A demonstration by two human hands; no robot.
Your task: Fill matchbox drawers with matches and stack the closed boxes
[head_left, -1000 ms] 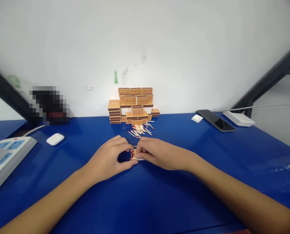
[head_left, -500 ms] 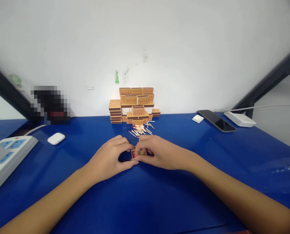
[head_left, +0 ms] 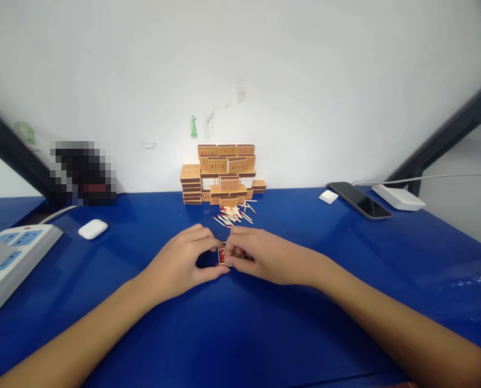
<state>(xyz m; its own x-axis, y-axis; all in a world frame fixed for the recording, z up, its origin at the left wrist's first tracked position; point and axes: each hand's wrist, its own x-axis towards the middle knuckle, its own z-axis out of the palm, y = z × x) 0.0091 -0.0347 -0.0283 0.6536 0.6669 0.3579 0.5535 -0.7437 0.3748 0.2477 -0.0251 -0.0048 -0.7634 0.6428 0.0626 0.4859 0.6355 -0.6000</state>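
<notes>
A small matchbox tray (head_left: 221, 255) with red-tipped matches in it lies on the blue table between my hands. My left hand (head_left: 192, 254) holds the tray's left end between thumb and forefinger. Over the tray's right part is my right hand (head_left: 250, 253), its fingers pinched together at the matches; what they grip is too small to make out. Just behind, a loose pile of matches (head_left: 232, 214) lies in front of stacked yellow matchboxes (head_left: 229, 186).
On the left are a white power strip (head_left: 26, 253) and a white earphone case (head_left: 93, 229). At the right lie a small white square (head_left: 328, 196), a black phone (head_left: 359, 200) and a white box (head_left: 398, 198) with a cable. A white wall stands behind.
My right hand has shifted very slightly, and a little more of the red match heads shows in the tray. My left hand stays in place.
</notes>
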